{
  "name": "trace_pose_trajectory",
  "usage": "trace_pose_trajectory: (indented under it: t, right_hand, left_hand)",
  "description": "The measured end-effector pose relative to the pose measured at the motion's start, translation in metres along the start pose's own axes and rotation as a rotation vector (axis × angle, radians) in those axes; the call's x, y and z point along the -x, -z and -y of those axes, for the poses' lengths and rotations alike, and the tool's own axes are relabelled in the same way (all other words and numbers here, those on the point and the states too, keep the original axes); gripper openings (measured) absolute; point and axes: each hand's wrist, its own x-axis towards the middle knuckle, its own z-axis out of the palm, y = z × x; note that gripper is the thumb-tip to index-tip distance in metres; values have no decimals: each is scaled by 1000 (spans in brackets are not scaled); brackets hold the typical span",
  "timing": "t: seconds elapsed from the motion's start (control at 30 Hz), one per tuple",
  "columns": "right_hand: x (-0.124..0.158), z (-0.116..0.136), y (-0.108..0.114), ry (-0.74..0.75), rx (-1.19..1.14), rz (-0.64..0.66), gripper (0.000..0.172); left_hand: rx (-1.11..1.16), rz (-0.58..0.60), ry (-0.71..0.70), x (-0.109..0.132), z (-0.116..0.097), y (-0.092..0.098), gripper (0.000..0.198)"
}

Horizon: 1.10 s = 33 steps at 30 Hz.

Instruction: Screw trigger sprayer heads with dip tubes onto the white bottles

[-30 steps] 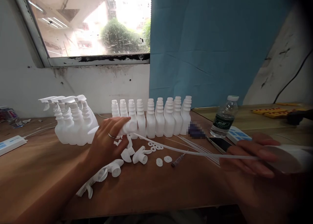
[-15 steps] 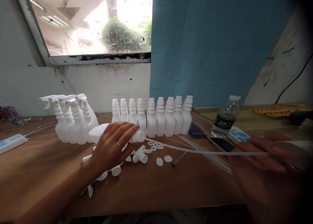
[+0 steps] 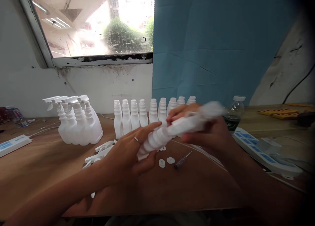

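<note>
A white ribbed spray bottle lies tilted in my left hand, its neck pointing up to the right. My left fingers wrap round its body. At the neck, my right hand is closed around a white trigger spray head, blurred by motion. Head and neck meet or nearly so; whether they are joined I cannot tell. No tube shows between them. Below the hands lie flat white washers and a small screwdriver. More white trigger heads are partly hidden behind my left forearm.
Several open white bottles stand in a row at the back. Bottles with trigger heads cluster at the left. Thin white tubes lie right of centre. A water bottle and a power strip are at the right.
My right hand has moved left with the spray head to the bottle's neck. The long tube stretched between them no longer shows. The bottle has tilted upward and shifted right.
</note>
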Motion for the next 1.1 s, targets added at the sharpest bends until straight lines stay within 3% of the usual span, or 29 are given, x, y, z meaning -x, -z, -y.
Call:
trace_pose_trajectory:
  t: [0.1,0.23,0.37,0.5,0.57,0.63,0.7,0.9,1.1]
  right_hand:
    - [-21,1,-10,-109,-55,179,27]
    - [-31,-8,-21,-223,-184,259,29]
    - [-34,-17,-30,-210,-288,249,32]
    - [-40,-22,-41,-156,-376,268,33]
    - [-43,-23,-46,-164,-444,321,35]
    - [-45,-23,-52,-195,-493,359,37]
    - [-47,-23,-57,-222,-523,371,36]
    - [-45,-34,-79,-168,-638,363,35]
    - [-35,-48,-98,-93,-831,358,19]
  left_hand:
    - [284,43,226,-8,9,-9,64]
    - [684,96,401,-12,16,-17,71]
    - [666,182,486,-11,23,-8,76]
    - [415,182,385,-14,42,29,82]
    - [339,163,237,-22,48,54,63]
    - [293,62,92,-31,46,75,37]
    - [225,-23,21,-38,39,86,33]
    - [-3,-76,46,-39,27,76,17]
    - [250,-28,83,-37,40,78,10]
